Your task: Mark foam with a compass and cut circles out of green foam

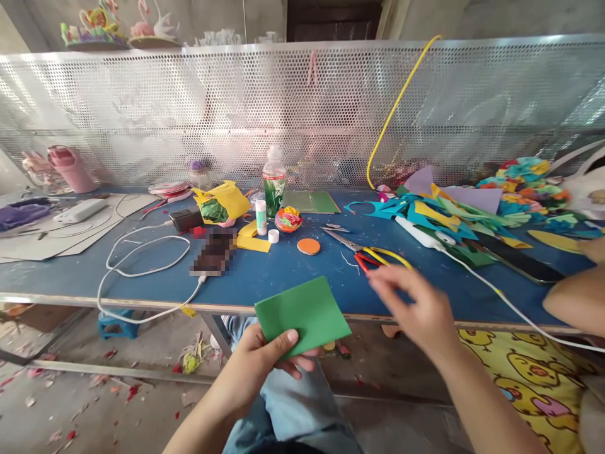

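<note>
Left hand (258, 366) low in the frame's centre, thumb on top and fingers curled beneath, pinching the lower edge of a folded green sheet (302, 313) held in front of the near rim of the blue table (265, 277). Right hand (416, 309) right of centre, blurred, fingers loosely spread, empty, hovering just below the scissors (366, 252) with red and yellow handles. Orange disc (309, 246) and glue stick (261, 217) at mid-table, beside a green-labelled bottle (274, 183). Heap of coloured paper scraps (454, 211) at right. White cable (142, 265) looping at left. Another person's forearm (574, 299) at far right edge.
</note>
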The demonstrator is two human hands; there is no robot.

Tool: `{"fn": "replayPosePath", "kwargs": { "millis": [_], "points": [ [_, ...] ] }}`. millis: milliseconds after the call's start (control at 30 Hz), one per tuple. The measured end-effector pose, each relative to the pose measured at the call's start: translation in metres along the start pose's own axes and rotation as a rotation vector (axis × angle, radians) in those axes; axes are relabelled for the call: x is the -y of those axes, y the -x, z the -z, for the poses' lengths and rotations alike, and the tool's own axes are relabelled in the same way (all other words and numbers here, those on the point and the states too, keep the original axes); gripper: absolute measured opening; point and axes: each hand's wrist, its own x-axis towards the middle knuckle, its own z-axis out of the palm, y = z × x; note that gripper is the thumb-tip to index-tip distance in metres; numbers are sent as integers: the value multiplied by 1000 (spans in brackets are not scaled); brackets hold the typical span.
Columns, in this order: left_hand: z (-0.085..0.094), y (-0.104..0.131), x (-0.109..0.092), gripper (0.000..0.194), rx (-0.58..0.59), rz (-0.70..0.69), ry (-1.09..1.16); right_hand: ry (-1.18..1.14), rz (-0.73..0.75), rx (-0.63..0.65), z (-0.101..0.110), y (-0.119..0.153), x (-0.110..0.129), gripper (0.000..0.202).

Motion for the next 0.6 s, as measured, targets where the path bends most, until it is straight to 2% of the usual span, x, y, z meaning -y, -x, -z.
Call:
{"fn": "replayPosePath", "kwargs": {
  "millis": [33,67,133,200,267,367,433,500,600],
  "points": [
    [0,-1,-1,26,-13,-18,13,125,-168,17,0,-8,-21,23],
    [-1,-1,-2,26,-23,-36,27,236,-270,125,-1,-17,-40,29],
    [-3,-2,-4,24,-31,-63,55,381,-345,335,-5,-30,-71,39],
    [-4,-2,-4,20,-46,-78,109,436,-399,420,-10,-39,-88,46],
    [-6,-3,-2,14,-107,-85,188,446,-423,454,-15,-43,-92,47],
    [-7,-3,2,14,-256,-66,297,439,-416,459,-15,-43,-86,41],
    [-6,-1,3,16,-320,-58,335,450,-401,409,-9,-38,-79,36],
    [-4,1,2,17,-317,-75,329,462,-352,304,0,-28,-72,33],
    [-1,2,2,18,-222,-126,259,405,-255,130,15,-12,-64,34]
  ]
}}
